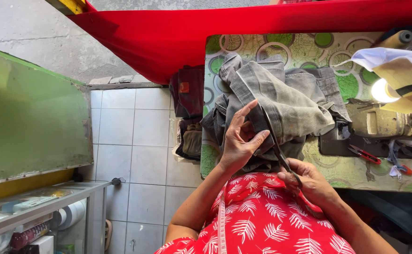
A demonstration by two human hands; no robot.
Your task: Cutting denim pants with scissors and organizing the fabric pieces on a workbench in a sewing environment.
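while left hand (238, 141) pinches grey trousers (281, 101), right hand (307, 181) holds scissors (276, 146).

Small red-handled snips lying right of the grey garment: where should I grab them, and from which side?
Take the red-handled snips by the red handles, coming from above and the person's right. They lie flat on the patterned table, apparently blades toward the sewing machine, handle end free.

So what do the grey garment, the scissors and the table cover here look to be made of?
Grey garment: woven cloth, likely corduroy, going by its fine parallel ribs; matte. Scissors, in the right hand: dark blades, probably metal; the handles are hidden. Table cover: seemingly a plastic or oilcloth sheet, smooth and printed with green circles, though the look leaves this open. The left hand pinches the cloth.
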